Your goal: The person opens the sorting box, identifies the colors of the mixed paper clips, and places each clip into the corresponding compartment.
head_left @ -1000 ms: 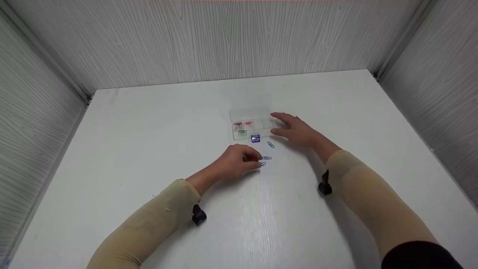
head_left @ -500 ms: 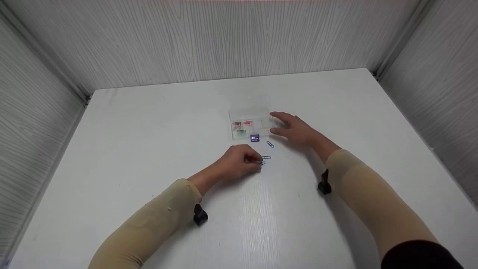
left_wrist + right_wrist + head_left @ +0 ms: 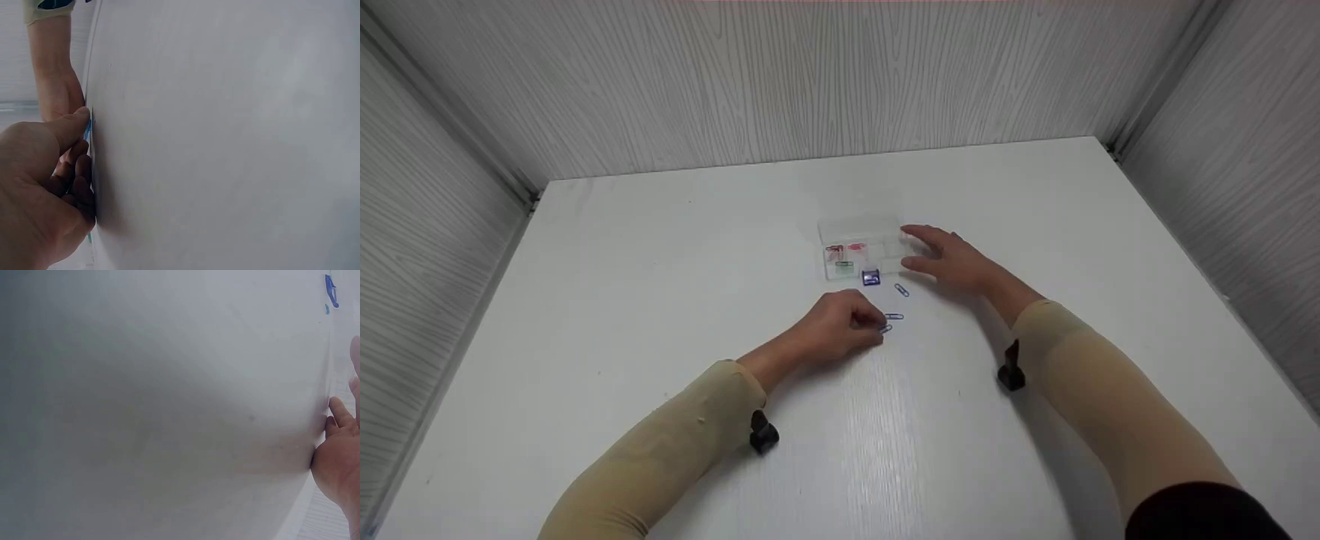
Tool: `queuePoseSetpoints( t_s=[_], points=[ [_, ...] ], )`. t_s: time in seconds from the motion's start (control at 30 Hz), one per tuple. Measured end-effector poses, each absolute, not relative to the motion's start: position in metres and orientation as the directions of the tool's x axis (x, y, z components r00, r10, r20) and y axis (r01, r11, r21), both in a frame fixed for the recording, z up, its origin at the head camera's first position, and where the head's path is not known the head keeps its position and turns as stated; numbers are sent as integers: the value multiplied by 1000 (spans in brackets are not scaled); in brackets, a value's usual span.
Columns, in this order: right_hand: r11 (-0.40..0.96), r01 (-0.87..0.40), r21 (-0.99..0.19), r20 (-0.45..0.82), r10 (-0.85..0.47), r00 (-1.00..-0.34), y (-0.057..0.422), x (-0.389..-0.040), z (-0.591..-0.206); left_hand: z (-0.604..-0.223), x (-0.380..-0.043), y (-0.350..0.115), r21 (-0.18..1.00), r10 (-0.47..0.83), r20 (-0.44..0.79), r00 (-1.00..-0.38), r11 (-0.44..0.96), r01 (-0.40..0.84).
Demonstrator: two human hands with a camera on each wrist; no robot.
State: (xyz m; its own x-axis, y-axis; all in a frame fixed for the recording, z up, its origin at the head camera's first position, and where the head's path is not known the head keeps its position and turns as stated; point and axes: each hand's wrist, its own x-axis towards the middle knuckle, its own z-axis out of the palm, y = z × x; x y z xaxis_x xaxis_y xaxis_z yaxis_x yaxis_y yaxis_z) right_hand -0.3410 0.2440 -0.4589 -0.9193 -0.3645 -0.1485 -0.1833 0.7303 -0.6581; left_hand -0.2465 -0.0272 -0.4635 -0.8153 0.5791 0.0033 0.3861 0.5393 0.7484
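In the head view my left hand (image 3: 840,326) is low over the white table, thumb and fingertips closed about one end of a blue paper clip (image 3: 887,328). A second blue paper clip (image 3: 895,316) lies beside its fingertips, and a third blue clip (image 3: 901,290) lies farther back. Blue also shows between thumb and finger in the left wrist view. My right hand (image 3: 952,260) rests against the right end of a clear compartment box (image 3: 826,268), thumb and index finger spread apart. Inside are red clips (image 3: 835,249), pink clips (image 3: 856,246) and a green clip (image 3: 844,264).
A small glossy dark-blue square piece (image 3: 871,277), its kind unclear, is at the box's front edge. The box's clear lid (image 3: 859,227) stands raised behind it. Pale wood-grain panels (image 3: 840,82) enclose the table's back and sides.
My left fingertips have drawn slightly closer together around the end of the nearest blue paper clip. The right hand and the box stay as they were.
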Motion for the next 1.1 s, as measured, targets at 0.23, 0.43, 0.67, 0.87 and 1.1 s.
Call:
queuePoseSetpoints(
  t_s=[0.23, 0.43, 0.67, 0.87, 1.1],
  points=[
    [730, -183, -659, -149, -365, -919, 244, -341, -458, -463, -247, -26, 735, 584, 11, -811, 545, 403],
    [730, -177, -660, -151, -360, -921, 244, -340, -458, -463, -247, -24, 730, 578, 5, -816, 556, 398],
    [723, -197, -662, -138, -377, -916, 245, -341, -459, -463, -249, -23, 724, 581, 4, -814, 560, 403],
    [720, -189, -667, -143, -374, -916, 244, -340, -457, -464, -250, -22, 717, 582, 6, -814, 565, 409],
    [721, -188, -667, -143, -371, -918, 244, -340, -458, -463, -249, -22, 713, 584, 7, -811, 566, 414]
  ],
)
